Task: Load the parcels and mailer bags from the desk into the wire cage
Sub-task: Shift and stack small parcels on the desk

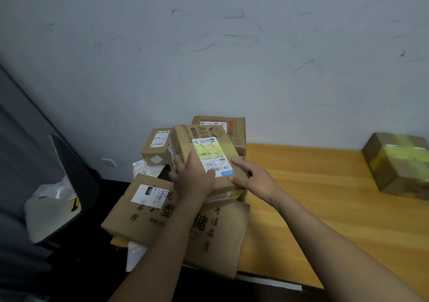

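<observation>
Brown cardboard parcel (185,137), yellow-white label (212,155); left grip (192,177) clasps it, right grip (253,176) flat, touching.

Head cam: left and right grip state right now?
Left grip: holds the labelled box, fingers curled round its left edge.
Right grip: open, straight fingers touching the same box's right side.

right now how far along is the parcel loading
Looks done: several boxes sit piled off the desk end, presumably loaded. In hand: left hand grips the yellow-labelled box atop them, right hand touches its side. Left: one green-taped parcel on the desk.
</observation>
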